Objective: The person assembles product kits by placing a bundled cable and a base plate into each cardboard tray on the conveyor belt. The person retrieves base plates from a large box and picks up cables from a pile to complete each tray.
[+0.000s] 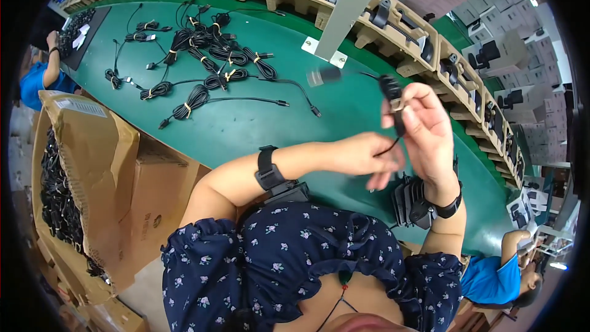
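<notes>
A coiled black cable (pixel 389 86), bound with a light tie, is raised over the right part of the green table. My right hand (pixel 428 126) closes on its bundle between thumb and fingers. From the bundle's far end a lead runs left to a black plug (pixel 330 74) with a clear cap, smeared by motion. The other tail curves down to my left hand (pixel 373 155), whose slightly blurred fingers pinch it. Several tied black cables (pixel 196 40) lie spread across the left and far part of the green table (pixel 258 132).
Brown moulded trays (pixel 399 31) holding black parts curve along the far side, behind a grey post (pixel 347 15). A ribbed black object (pixel 409 204) sits by my right wrist. An open carton (pixel 101 166) of black cables stands left. People in blue work at both sides.
</notes>
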`<state>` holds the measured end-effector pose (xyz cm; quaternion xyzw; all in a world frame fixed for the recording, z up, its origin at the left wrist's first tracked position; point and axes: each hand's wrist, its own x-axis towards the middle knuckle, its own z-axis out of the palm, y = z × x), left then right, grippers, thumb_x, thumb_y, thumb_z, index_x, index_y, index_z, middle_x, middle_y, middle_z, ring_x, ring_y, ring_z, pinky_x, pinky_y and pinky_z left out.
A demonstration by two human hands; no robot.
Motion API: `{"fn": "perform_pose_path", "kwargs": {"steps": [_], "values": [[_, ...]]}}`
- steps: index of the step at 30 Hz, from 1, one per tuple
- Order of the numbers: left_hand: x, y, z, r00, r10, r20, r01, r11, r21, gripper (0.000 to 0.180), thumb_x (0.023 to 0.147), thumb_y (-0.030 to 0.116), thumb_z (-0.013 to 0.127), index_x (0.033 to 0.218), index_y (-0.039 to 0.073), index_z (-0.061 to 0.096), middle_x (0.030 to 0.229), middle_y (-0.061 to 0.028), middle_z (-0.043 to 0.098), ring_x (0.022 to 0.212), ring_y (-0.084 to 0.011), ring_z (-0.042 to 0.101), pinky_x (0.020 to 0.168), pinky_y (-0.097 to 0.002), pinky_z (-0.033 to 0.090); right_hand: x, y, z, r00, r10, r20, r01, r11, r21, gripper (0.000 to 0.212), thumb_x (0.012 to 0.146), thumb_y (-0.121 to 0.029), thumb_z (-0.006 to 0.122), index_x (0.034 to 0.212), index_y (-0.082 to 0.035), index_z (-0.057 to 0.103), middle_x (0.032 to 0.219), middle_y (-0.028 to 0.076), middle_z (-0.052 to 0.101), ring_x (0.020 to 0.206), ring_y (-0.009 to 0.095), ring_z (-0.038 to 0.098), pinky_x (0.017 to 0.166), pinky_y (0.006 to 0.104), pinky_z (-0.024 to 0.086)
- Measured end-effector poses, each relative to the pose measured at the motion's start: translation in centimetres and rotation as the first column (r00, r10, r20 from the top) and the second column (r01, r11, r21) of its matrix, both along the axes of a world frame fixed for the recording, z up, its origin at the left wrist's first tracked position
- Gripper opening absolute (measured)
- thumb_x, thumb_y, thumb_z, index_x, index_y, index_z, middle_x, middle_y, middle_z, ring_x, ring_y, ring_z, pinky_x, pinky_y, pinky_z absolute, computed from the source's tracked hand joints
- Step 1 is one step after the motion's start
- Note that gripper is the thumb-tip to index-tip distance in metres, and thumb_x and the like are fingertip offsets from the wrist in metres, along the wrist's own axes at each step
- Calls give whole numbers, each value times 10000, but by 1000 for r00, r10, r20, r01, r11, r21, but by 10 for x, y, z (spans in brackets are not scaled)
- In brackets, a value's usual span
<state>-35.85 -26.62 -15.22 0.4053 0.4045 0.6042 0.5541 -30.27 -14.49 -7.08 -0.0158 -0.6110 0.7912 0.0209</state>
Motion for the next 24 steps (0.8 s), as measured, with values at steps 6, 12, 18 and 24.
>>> {"fn": "perform_pose_path", "kwargs": {"steps": [6, 12, 18, 24], "values": [[-26, -41, -24, 968, 229, 98, -219, 970, -103, 274, 963, 277, 474, 852, 37, 547, 574, 21, 447, 484, -55, 385, 458, -219, 348, 3, 27, -4, 997, -31, -66, 59, 880, 472, 385, 968, -365, 441, 1042, 11, 480, 796, 22, 386, 601, 109, 379, 586, 226, 341], [-16, -26, -12, 904, 412, -112, -403, 910, 100, 229, 971, 236, 449, 942, 30, 543, 672, 14, 497, 567, -54, 437, 499, -210, 360, 12, 15, -35, 951, 234, -204, 83, 441, 894, 206, 850, 13, 571, 1025, -6, 466, 1079, 156, 554, 723, 193, 583, 645, 283, 480], [-25, -22, 2, 646, 573, -504, -596, 791, 135, 218, 864, 144, 627, 1021, 26, 535, 808, -41, 587, 739, -119, 568, 667, -252, 468, 30, 54, -29, 978, 88, -190, 133, 442, 887, 522, 852, -4, 571, 1338, -81, 397, 1035, 133, 635, 740, 188, 617, 666, 293, 487], [-81, -73, -8, -202, 255, -946, -711, 626, 321, 374, 804, 66, 615, 1165, 41, 521, 1181, -144, 541, 1140, -310, 482, 975, -397, 366, 82, 214, -3, 691, -650, -317, 377, -51, 925, 326, 919, -235, 551, 1214, -96, 570, 826, 65, 613, 651, 109, 496, 651, 247, 444]]}}
